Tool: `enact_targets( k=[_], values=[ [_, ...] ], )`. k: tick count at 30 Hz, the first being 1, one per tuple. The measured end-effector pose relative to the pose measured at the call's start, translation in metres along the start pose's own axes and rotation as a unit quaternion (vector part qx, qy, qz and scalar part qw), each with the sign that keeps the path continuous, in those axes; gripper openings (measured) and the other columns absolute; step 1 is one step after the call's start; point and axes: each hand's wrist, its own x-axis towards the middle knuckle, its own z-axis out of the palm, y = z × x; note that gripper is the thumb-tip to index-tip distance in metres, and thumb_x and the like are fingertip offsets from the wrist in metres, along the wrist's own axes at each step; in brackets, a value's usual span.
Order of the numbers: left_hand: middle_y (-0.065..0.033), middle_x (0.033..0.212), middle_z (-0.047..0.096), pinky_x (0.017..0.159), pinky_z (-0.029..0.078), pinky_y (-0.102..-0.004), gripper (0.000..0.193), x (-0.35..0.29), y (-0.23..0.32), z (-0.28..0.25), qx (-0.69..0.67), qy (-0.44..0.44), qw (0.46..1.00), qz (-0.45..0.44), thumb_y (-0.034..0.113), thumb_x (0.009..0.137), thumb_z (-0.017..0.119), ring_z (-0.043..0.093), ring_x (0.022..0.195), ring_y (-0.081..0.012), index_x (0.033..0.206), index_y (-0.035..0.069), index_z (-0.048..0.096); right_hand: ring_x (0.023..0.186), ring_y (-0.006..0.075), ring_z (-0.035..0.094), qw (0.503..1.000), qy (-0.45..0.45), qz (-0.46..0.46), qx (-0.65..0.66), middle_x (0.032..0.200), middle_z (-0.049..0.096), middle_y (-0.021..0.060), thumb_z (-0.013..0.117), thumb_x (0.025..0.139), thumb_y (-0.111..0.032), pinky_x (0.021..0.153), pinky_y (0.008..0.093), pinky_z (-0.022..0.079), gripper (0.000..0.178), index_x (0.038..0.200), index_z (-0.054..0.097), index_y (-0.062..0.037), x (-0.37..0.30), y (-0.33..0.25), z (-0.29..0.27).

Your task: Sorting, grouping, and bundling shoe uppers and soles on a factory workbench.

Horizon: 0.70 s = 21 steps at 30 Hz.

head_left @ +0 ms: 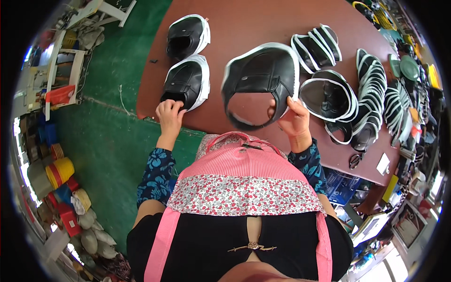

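My right hand [295,120] grips the lower right edge of a black shoe upper [256,70] with white trim, thumb in front and fingertips behind. This upper is raised over the table, and brown tabletop shows through its opening. On the left lies another black shoe upper [190,77], its white lining edge facing right. My left hand [170,114] has its bent fingers closed at the near edge of that piece; part of the fingertips is hidden. Just beyond it rests a similar shoe upper [187,35], close against it.
Stacked shoe uppers [329,96] lie right of my right hand, with a small overlapping group [317,47] behind. A long row of nested uppers [371,94] stands farther right. Scissors [355,161] and a white card [383,163] lie near the brown table's [225,23] right front edge.
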Motion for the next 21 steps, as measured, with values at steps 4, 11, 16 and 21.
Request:
enact_targets(
  k=[4,11,16,21],
  values=[
    [-0.0104,0.128,0.074,0.111,0.051,-0.0440,0.051,0.037,0.070,0.000,-0.640,-0.067,0.707,-0.295,0.047,0.112,0.066,0.067,0.123,-0.0272,0.138,0.002,0.067,0.074,0.0154,0.061,0.986,-0.150,-0.024,0.073,0.096,0.074,0.0015,0.054,0.112,-0.029,0.069,0.0359,0.042,0.030,0.113,0.072,-0.0054,0.005,0.011,0.000],
    [-0.0164,0.143,0.072,0.111,0.060,-0.0437,0.043,0.109,0.161,-0.065,-0.907,-0.164,0.244,-0.301,0.029,0.120,0.051,0.072,0.130,-0.0275,0.152,0.001,0.058,0.105,0.0161,0.074,0.941,-0.097,-0.011,0.325,0.131,0.080,0.0040,0.052,0.115,-0.020,0.096,0.0379,0.054,0.041,0.152,0.062,-0.0065,-0.003,0.029,-0.025],
    [-0.0195,0.143,0.072,0.123,0.053,-0.0454,0.044,0.096,0.151,-0.015,-0.894,-0.186,0.176,-0.368,0.024,0.119,0.054,0.068,0.135,-0.0287,0.150,-0.007,0.057,0.149,0.0314,0.057,0.950,0.000,-0.027,0.310,0.165,0.058,0.0125,0.040,0.122,-0.024,0.130,0.0540,0.038,0.048,0.164,0.050,-0.0034,-0.013,0.022,0.000],
    [-0.0115,0.148,0.063,0.109,0.053,-0.0334,0.042,0.080,0.169,-0.021,-0.751,-0.080,0.516,-0.404,0.022,0.117,0.061,0.065,0.131,-0.0192,0.155,0.005,0.059,0.149,0.0331,0.058,0.958,-0.037,-0.049,0.281,0.167,0.056,0.0142,0.041,0.121,-0.025,0.129,0.0515,0.041,0.050,0.163,0.048,0.0010,-0.016,0.028,0.003]
  ],
)
